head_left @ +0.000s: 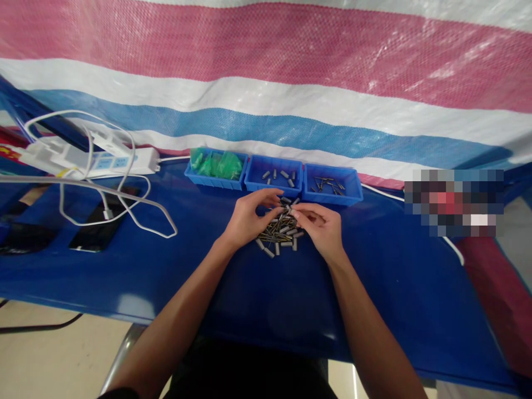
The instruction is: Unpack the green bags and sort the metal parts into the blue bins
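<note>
Grey metal cylinders and thin brass-coloured and dark pins lie in a loose pile (282,233) on the blue table. My left hand (251,217) is at the pile's upper left, its thumb and index finger apart with nothing clearly held between them. At the upper right edge of the pile, my right hand (321,224) has thumb and index finger pinched together. A small bit of metal shows at those fingertips, too small to name. Both hands' fingertips are close to each other, and they partly cover the far side of the pile.
Behind the pile stand three blue bins: one with green plastic bags (218,165), a middle bin (272,161) with several cylinders, and a right bin (355,188) with pins. Leftward are a phone (97,224), a white cable (160,208) and a power strip (145,160). A striped sheet (266,44) hangs behind.
</note>
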`<state>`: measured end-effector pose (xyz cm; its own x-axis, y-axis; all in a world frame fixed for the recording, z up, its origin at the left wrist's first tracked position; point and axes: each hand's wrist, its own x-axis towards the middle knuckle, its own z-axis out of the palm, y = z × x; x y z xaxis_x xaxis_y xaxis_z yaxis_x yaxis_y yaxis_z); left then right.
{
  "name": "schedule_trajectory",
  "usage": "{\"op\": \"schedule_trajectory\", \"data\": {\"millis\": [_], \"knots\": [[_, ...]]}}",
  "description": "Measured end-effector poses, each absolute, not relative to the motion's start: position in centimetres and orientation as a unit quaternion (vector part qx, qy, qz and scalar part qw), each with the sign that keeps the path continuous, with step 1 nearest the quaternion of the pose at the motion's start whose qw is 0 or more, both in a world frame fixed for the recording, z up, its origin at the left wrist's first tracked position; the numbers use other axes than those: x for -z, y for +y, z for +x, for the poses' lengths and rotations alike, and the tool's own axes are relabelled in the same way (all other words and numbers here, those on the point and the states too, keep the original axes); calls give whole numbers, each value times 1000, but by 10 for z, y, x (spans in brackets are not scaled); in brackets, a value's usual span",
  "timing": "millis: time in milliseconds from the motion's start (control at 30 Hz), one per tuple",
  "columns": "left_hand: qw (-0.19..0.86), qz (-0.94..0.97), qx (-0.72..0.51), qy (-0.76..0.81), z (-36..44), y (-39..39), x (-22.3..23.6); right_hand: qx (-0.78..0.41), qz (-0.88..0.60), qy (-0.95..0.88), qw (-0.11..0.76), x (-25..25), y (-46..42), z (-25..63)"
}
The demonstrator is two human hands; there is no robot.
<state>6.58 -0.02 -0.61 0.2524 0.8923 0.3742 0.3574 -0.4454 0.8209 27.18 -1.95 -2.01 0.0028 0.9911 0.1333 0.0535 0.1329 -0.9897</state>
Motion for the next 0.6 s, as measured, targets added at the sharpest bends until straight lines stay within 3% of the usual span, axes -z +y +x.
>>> {"op": "schedule_trajectory", "data": {"millis": [233,600], "knots": [[198,839,-290,415,56,0,3,-318,-536,-492,609,18,-13,280],[196,837,-262,438,61,0,9,-316,-536,-515,590,21,-12,284]]}}
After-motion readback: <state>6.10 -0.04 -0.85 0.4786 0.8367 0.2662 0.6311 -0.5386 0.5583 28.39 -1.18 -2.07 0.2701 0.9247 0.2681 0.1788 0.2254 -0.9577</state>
